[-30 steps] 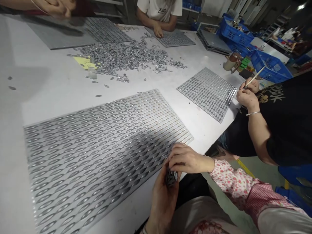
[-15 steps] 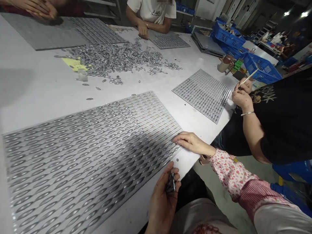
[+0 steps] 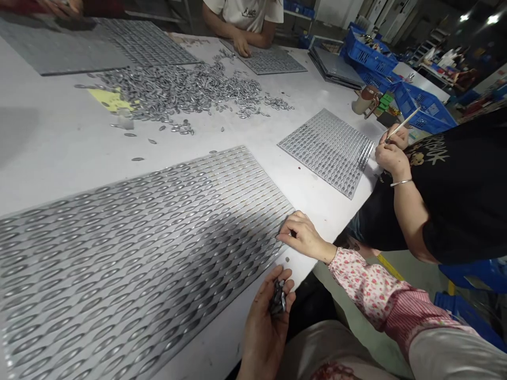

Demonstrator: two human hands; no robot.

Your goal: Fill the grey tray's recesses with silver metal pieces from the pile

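Note:
A large grey board (image 3: 119,237) lies before me, set with rows of pointed-oval metal pieces. Towards its right end the rows show mostly thin lines. My right hand (image 3: 303,235), in a floral sleeve, rests at that right edge with thumb and forefinger pinched together on the surface; whatever is between the fingertips is too small to make out. Below the board's near edge, my left hand (image 3: 266,322) is cupped, palm up, around a small heap of grey metal pieces (image 3: 278,298). One small round bit (image 3: 287,259) lies on the table between my hands.
A big pile of loose metal pieces (image 3: 190,87) spreads across the white table (image 3: 253,132), beside a yellow paper (image 3: 106,99). A co-worker at right holds a thin stick (image 3: 402,125) over a smaller board (image 3: 327,153). A mug (image 3: 363,100) and blue crates (image 3: 425,108) stand beyond.
My right hand has shifted slightly left and its fingers have curled into a pinch at the board's edge. My left hand keeps holding the metal pieces. The view has moved a little.

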